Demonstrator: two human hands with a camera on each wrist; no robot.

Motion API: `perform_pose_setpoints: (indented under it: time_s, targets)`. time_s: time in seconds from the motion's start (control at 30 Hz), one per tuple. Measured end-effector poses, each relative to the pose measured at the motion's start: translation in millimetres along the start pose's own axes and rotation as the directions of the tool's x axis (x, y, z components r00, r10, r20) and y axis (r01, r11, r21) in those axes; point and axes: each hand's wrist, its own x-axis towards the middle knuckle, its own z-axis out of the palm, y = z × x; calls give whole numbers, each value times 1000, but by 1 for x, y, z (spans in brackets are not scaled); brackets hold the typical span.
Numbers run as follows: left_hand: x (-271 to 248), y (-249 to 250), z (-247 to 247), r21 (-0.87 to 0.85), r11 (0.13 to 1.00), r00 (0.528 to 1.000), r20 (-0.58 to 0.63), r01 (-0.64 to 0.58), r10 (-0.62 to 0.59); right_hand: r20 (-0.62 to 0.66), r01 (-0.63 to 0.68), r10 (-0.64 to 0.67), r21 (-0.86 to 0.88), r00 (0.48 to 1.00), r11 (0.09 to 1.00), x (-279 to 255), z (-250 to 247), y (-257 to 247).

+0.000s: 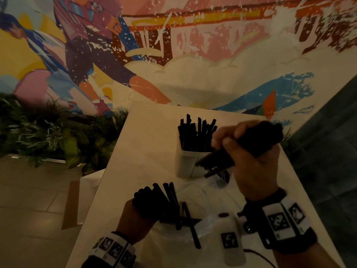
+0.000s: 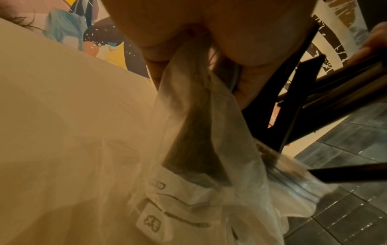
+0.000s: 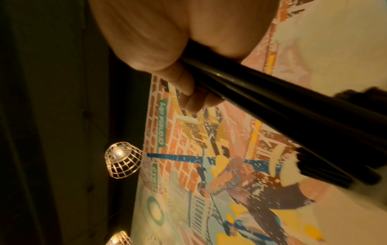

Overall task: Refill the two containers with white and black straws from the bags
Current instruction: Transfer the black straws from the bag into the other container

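A translucent white container [image 1: 186, 163] stands mid-table, packed with upright black straws [image 1: 197, 134]. My right hand [image 1: 241, 149] grips a slanted bundle of black straws [image 1: 218, 161] just right of the container, its lower ends in front of the container's wall. The right wrist view shows the same black straw bundle [image 3: 272, 107] clamped in my fist [image 3: 167, 58]. Near the front edge my left hand [image 1: 139, 207] holds a clear plastic bag [image 1: 195, 235], with black straws [image 1: 166, 198] sticking out of it. In the left wrist view its fingers [image 2: 159, 69] pinch the gathered bag [image 2: 199, 116].
The white table [image 1: 146, 132] ends close on the left, above tiled floor [image 1: 38, 200] and plants [image 1: 48, 132]. A white tagged device [image 1: 229, 238] and a cable [image 1: 258, 254] lie at the front right. A mural wall [image 1: 193, 55] is behind; a dark wall [image 1: 332, 142] is right.
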Motion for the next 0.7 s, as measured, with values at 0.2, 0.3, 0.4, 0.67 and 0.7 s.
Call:
perform_pose_setpoints:
  time_s: [0.2,0.3,0.4,0.67,0.7]
  targets:
    - [7,1,12,301,953,950,-292,-15,108,1,287,-287,10,958,958,55,7,-33]
    - [5,-20,5,207,971,903,-383,-123,196,-40,296,-295,14,955,955,69,9,-19]
    - [0,-6,3,151,985,956,-268,-83,122,-47,110,-111,-33,993,993,69,12,26]
    - [0,0,7,91,991,941,-317,-95,120,-142,9,-19,-77,990,997,70,7,62]
    - [2,1,6,-8,996,922,-379,-92,83,-151,35,-46,-72,987,997,72,8,58]
